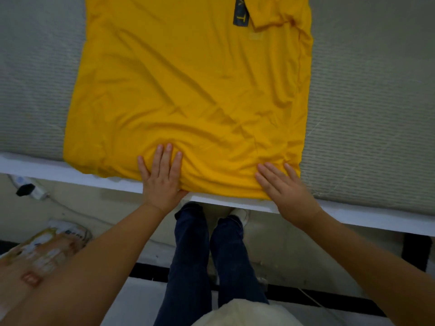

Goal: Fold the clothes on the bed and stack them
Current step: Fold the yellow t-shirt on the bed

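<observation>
both hands lie flat on the near hem of the yellow shirt, palms down and fingers straight. left hand sits toward the middle of the hem, its four fingers spread a little and pointing away from the person, the thumb tucked at the cloth's edge where the fabric meets the white bed frame; nothing is curled or pinched, it simply presses on the cloth. right hand rests near the shirt's near right corner, fingers straight and angled toward the upper left, likewise pressing down with an open palm. cloth bunches into shallow ripples between and around the two hands. the shirt is spread out on the grey ribbed mattress, its body reaching from the near edge of the bed up past the top of the view, with long diagonal creases across it. near the top right a sleeve is folded inward onto the body, beside a dark grey strip bearing pale letters. below the bed edge the person's legs in dark jeans stand on a pale floor, one light shoe showing under the frame. at the left on the floor lie a white power strip with a black plug and a printed bag, blurred.
</observation>
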